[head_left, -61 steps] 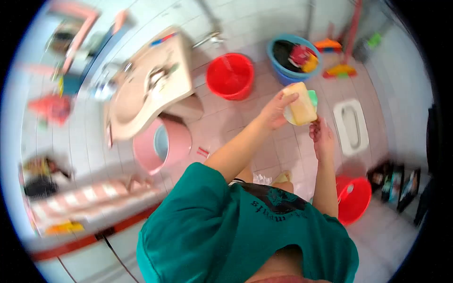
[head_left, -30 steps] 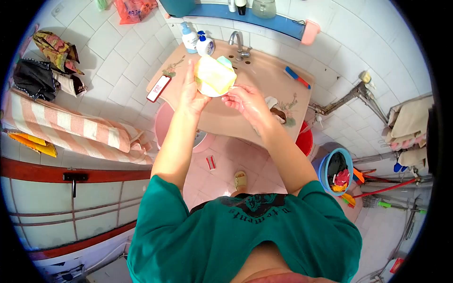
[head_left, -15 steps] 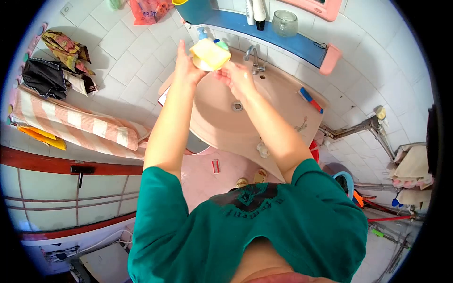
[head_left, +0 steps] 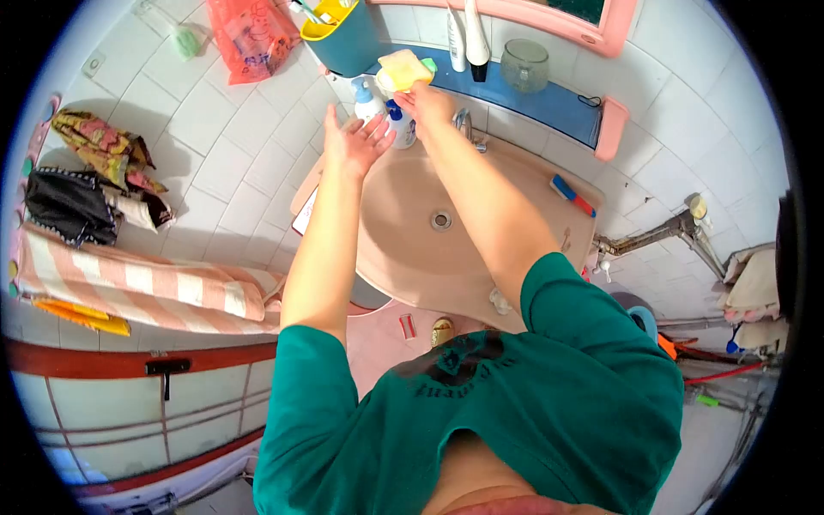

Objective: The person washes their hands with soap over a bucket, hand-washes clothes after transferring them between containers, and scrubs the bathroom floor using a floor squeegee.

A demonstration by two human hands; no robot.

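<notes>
My right hand reaches to the left end of the blue shelf, its fingers on the lower edge of a yellow, peach-topped block that looks like a sponge. A small green thing shows just beside the block. My left hand is open, palm up and fingers spread, with nothing in it. Close to its fingertips stand a white pump bottle with a light blue top and a white bottle with a dark blue pump. Below both hands is the pinkish washbasin.
On the shelf are a white tube, a white bottle with a black cap and a glass bowl. A teal-and-yellow cup holds toothbrushes. A blue-and-red brush lies on the basin's right rim. Striped towel hangs left.
My right hand has carried the yellow block up to the shelf. The left hand has let go of it and dropped lower, opening. The view has shifted slightly.
</notes>
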